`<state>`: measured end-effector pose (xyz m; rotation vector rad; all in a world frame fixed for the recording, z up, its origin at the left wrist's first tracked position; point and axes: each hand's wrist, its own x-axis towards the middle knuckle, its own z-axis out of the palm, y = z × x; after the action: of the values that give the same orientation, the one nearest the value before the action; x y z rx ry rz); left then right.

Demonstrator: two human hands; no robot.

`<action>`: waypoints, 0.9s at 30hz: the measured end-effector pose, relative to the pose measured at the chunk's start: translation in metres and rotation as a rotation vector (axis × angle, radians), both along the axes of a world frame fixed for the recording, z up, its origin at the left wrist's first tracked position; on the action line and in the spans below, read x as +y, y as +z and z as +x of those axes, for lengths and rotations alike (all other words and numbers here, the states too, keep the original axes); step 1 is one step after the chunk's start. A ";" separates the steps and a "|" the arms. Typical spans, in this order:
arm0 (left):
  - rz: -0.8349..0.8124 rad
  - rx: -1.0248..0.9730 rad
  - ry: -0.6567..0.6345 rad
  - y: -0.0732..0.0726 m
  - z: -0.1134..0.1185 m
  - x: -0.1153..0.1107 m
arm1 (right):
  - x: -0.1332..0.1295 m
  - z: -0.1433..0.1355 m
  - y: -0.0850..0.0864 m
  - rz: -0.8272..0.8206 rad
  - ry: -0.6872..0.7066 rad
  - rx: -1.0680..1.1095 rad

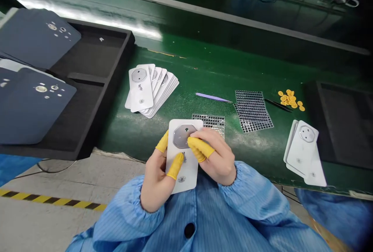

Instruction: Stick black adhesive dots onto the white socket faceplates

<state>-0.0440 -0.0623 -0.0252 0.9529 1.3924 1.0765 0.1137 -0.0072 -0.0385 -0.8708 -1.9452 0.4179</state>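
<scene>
My left hand (163, 174), with yellow finger cots on thumb and a finger, holds a white panel (189, 174) upright by its left side. The panel carries a grey octagonal plate near its top. My right hand (215, 153), also with yellow finger cots, is closed at the plate's right edge; whatever its fingertips may pinch is hidden. Partly behind the panel lies a sheet of small black dots (214, 121). A purple pair of tweezers (213, 97) rests beyond it, left of more dotted sheets (253, 111).
White panels are fanned out (142, 92) at the left, and a smaller stack (305, 151) lies right. Yellow finger cots (290, 99) sit near black tweezers (278, 105). A black tray (116, 73) with dark blue panels (32, 104) stands far left; another black tray (344, 123) is far right.
</scene>
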 end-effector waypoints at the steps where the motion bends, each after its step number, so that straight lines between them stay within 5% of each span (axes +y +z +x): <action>1: 0.009 -0.011 0.008 0.001 0.003 -0.002 | -0.002 0.000 0.004 -0.024 0.026 -0.022; 15: 0.109 0.096 0.025 0.010 0.010 -0.005 | -0.017 0.009 0.012 0.128 0.067 -0.294; 27: 0.104 0.032 0.075 0.001 0.012 0.003 | -0.020 0.006 -0.003 -0.068 0.161 -0.276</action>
<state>-0.0319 -0.0595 -0.0240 1.0029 1.4188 1.2042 0.1200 -0.0276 -0.0412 -0.8535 -2.2769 0.4804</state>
